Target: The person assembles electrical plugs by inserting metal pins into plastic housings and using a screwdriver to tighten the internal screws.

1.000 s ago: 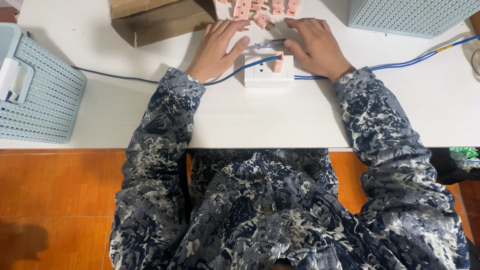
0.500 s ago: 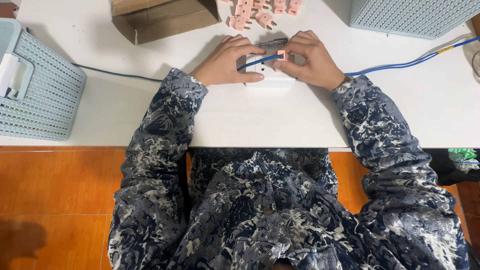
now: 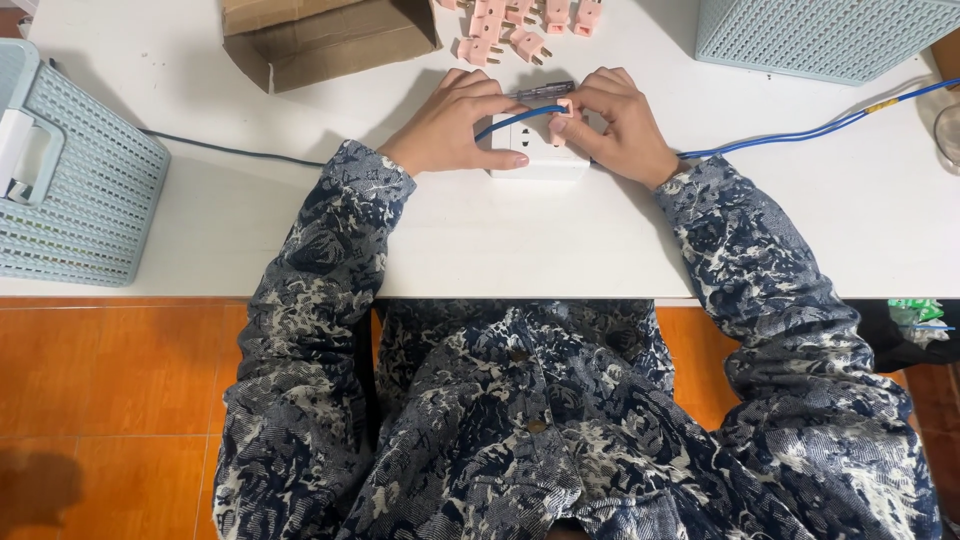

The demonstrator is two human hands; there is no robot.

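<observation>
A white socket block [image 3: 535, 162] lies on the white table [image 3: 500, 240] in front of me. My left hand [image 3: 455, 125] grips its left side, thumb along the front edge. My right hand [image 3: 622, 125] rests at its right side and pinches a small pink plug [image 3: 566, 106] on top of the block. A blue cable [image 3: 800, 130] runs in from the right, passes under my right hand and ends between the hands above the block. A thin dark tester pen [image 3: 545, 90] lies just behind my fingertips.
Several loose pink plugs [image 3: 510, 25] lie at the back centre, next to an open cardboard box [image 3: 320, 35]. One pale blue basket [image 3: 85, 180] stands at the left edge, another [image 3: 820, 35] at the back right. A dark cable [image 3: 230, 150] crosses the left side. A glass [image 3: 948, 135] shows at the right edge.
A second ago my fingers were spread out behind the block. Both hands have since drawn together onto the block, and the pink plug and blue cable end now sit between them.
</observation>
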